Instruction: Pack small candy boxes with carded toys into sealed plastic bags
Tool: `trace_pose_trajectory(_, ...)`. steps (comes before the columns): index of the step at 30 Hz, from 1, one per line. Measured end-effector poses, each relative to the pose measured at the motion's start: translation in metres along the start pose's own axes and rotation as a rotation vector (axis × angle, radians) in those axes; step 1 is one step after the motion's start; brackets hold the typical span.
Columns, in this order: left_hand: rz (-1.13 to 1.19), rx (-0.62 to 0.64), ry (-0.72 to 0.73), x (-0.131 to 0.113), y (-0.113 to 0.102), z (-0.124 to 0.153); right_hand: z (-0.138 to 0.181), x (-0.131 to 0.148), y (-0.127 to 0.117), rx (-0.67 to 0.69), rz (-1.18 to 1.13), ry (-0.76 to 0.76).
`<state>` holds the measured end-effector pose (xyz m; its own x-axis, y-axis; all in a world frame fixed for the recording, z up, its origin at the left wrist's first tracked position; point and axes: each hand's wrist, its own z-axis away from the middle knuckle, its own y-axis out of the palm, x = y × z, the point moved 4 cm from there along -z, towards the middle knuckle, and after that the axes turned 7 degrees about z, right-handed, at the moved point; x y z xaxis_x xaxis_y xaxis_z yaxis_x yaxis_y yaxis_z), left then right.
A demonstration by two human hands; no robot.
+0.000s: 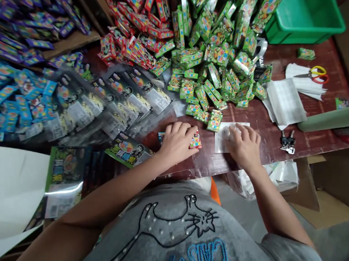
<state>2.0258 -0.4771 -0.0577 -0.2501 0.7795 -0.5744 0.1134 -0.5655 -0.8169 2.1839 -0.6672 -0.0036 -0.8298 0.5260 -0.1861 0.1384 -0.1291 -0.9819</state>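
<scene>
My left hand [178, 140] lies curled over a few small candy boxes [195, 141] on the brown table, fingers bent down around them; a red box and a blue one peek out at either side. My right hand [244, 144] rests palm down on a white sheet of paper [220, 141] covered by clear film, its fingers pressed together on the film. A single green box [215, 121] stands just beyond and between the two hands.
A big heap of green boxes [217, 50] fills the table's middle, red boxes [136, 25] behind left, blue boxes [13, 101] and purple ones [27, 23] far left. Printed clear bags [105, 98] fan out left. Green bin [305, 18], scissors [315, 74], keys [287, 142], paper stacks [285, 102] right.
</scene>
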Motion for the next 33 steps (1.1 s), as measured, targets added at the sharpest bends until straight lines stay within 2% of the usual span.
trace_pose_trajectory(2,-0.001,0.008,0.017,0.005,-0.002,0.002,-0.008,-0.007,0.0,-0.013,-0.036,0.001)
trace_pose_trajectory(4,0.0,0.025,0.032,0.008,-0.002,0.004,-0.027,-0.005,0.0,-0.01,-0.1,-0.074)
trace_pose_trajectory(8,0.005,0.039,0.019,0.008,-0.001,0.004,-0.078,0.012,0.003,0.105,-0.089,-0.261)
trace_pose_trajectory(11,0.036,0.033,0.038,0.009,-0.001,0.006,-0.094,0.021,-0.008,0.117,-0.166,-0.362)
trace_pose_trajectory(14,0.062,0.013,0.076,0.018,-0.012,0.023,-0.08,0.023,-0.02,0.085,-0.42,-0.427)
trace_pose_trajectory(17,0.05,-0.002,0.075,0.039,-0.033,0.063,-0.05,0.023,-0.01,0.115,-0.565,-0.444)
trace_pose_trajectory(19,0.018,0.036,0.079,0.057,-0.043,0.1,-0.032,0.025,0.004,0.131,-0.552,-0.461)
trace_pose_trajectory(22,-0.068,0.156,0.12,0.077,-0.048,0.149,-0.02,0.033,0.015,0.11,-0.377,-0.534)
trace_pose_trajectory(24,-0.112,0.21,0.15,0.081,-0.046,0.167,-0.025,0.045,0.011,0.064,-0.247,-0.567)
trace_pose_trajectory(26,-0.112,0.214,0.179,0.078,-0.043,0.17,-0.036,0.067,0.005,0.044,-0.19,-0.585)
trace_pose_trajectory(29,-0.075,0.198,0.217,0.065,-0.037,0.16,-0.054,0.116,0.006,0.051,-0.161,-0.646)
trace_pose_trajectory(31,-0.067,0.212,0.241,0.056,-0.032,0.151,-0.061,0.146,0.017,0.054,-0.129,-0.711)
trace_pose_trajectory(33,-0.084,0.218,0.26,0.045,-0.032,0.147,-0.064,0.165,0.029,0.056,-0.104,-0.767)
